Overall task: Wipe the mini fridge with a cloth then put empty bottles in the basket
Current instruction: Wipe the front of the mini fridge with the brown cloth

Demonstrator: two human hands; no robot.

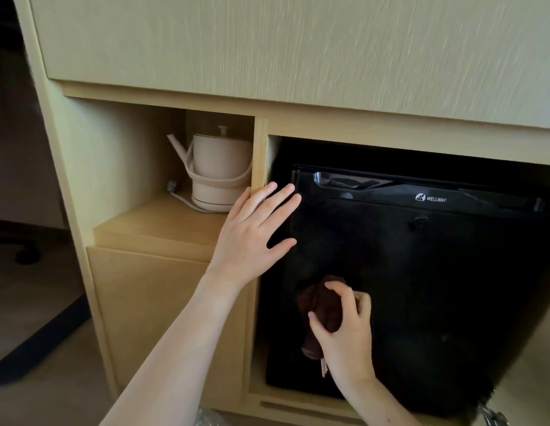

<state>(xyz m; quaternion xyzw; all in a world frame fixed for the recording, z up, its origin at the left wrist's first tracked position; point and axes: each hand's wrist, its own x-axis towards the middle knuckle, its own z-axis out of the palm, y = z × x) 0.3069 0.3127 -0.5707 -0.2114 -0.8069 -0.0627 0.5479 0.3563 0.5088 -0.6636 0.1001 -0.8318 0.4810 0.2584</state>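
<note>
A black mini fridge (pixel 436 272) sits shut inside the right-hand bay of a light wooden cabinet (pixel 267 72). My left hand (pixel 255 232) lies flat with straight, spread fingers on the upper left edge of the fridge door. My right hand (pixel 344 330) grips a dark brown cloth (pixel 323 309) and holds it against the lower left part of the door. No bottles or basket are in view.
A beige electric kettle (pixel 218 170) with its cord stands in the open shelf left of the fridge, above a closed drawer front (pixel 150 302). Dark chair legs (pixel 30 342) cross the floor at the far left. A bit of clear plastic (pixel 206 418) shows at the bottom edge.
</note>
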